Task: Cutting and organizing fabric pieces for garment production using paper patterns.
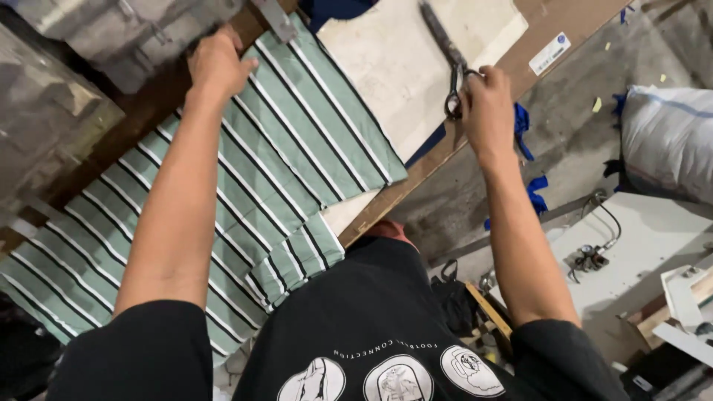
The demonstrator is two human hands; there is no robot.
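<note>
Green striped cloth takes up most of what I'm seeing from the head cam: soft woven stuff, sage green with thin white and black lines, spread flat over the bench and hanging off the near edge, with one small corner folded back by my shirt. My left hand is pressed flat, palm down, fingers spread, on the far end of that cloth, holding nothing, just pinning it. My right hand is closed around the dark loop handles of a pair of scissors. They're long, dull metal, kind of worn looking, and the blades lie on a pale cream sheet that sits just beside the striped cloth. The bench top is brown board, rough along its edge, and near its far right corner there's a small white rectangular sticker with a blue dot. A strip of dark blue fabric peeks out from under the cream sheet. Down on the grey concrete floor there are blue scraps, and a fat white woven sack sits off to the right, stuffed full, can't tell with what. Below that is a white sewing table with cables on it.
</note>
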